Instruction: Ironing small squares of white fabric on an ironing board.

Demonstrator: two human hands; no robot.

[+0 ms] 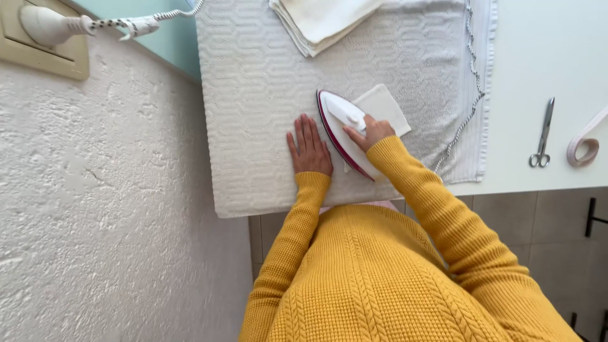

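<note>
On the white towel (266,95), my right hand (373,131) grips the iron (342,130) over a cloth square (386,104); my left hand (309,149) lies flat, fingers spread, just beside the iron.

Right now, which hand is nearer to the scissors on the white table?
The right hand. It grips the handle of the iron on the towel, on the side towards the scissors. The left hand lies flat on the towel beyond the iron, farther away.
</note>
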